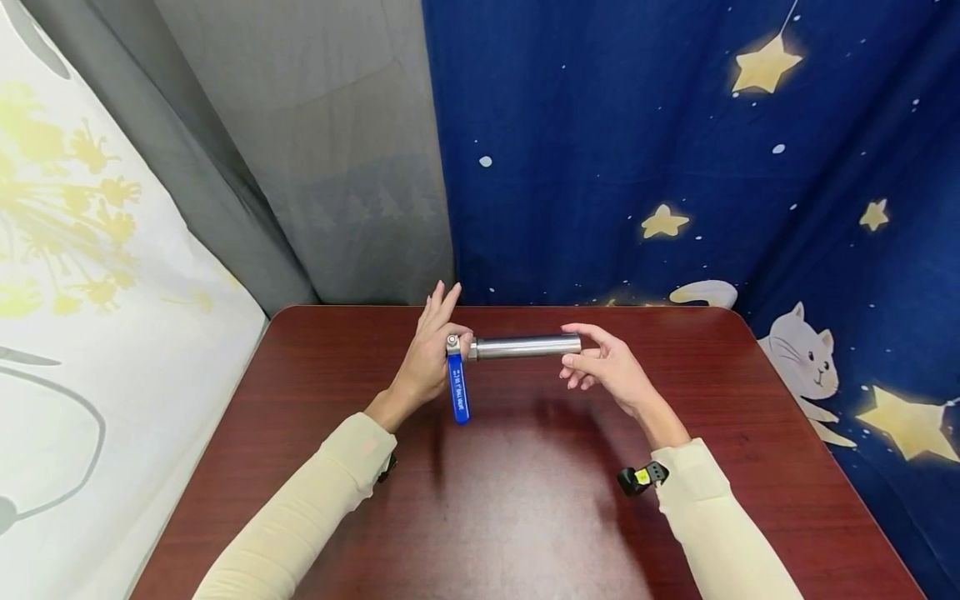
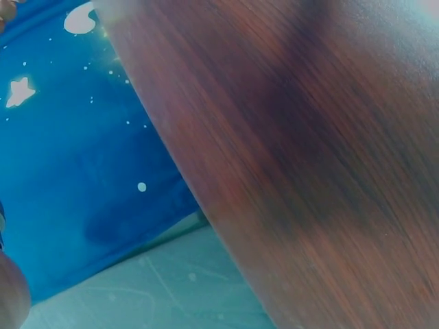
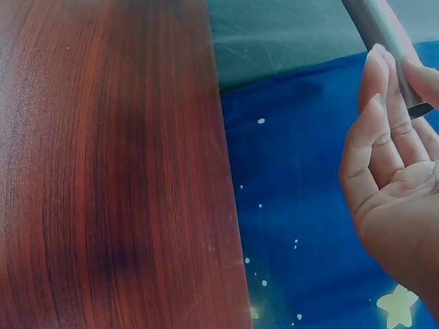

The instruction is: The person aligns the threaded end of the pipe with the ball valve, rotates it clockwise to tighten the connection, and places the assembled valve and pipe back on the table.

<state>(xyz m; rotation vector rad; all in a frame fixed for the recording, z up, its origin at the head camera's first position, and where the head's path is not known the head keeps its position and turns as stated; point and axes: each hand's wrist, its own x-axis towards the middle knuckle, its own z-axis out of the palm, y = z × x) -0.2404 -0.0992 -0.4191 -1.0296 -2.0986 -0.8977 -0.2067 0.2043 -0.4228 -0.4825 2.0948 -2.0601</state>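
A ball valve with a blue lever handle (image 1: 459, 392) is joined to a straight steel pipe (image 1: 528, 346), held level above the table in the head view. My left hand (image 1: 429, 362) grips the valve body between thumb and index finger, other fingers stretched upward. The lever points down toward me. At the pipe's free end, my right hand (image 1: 613, 368) pinches it with thumb and fingertips. The right wrist view shows the pipe's dark end rim beside that hand's (image 3: 401, 205) fingers. Only a blurred bit of the left hand (image 2: 11, 295) enters the left wrist view.
Below the hands lies a dark red wood-grain table (image 1: 480, 500), its far edge close behind them. A grey curtain (image 1: 322, 150) and a blue curtain (image 1: 585, 150) with stars hang behind it. White patterned cloth (image 1: 82, 400) hangs at left. Black straps sit at both wrists.
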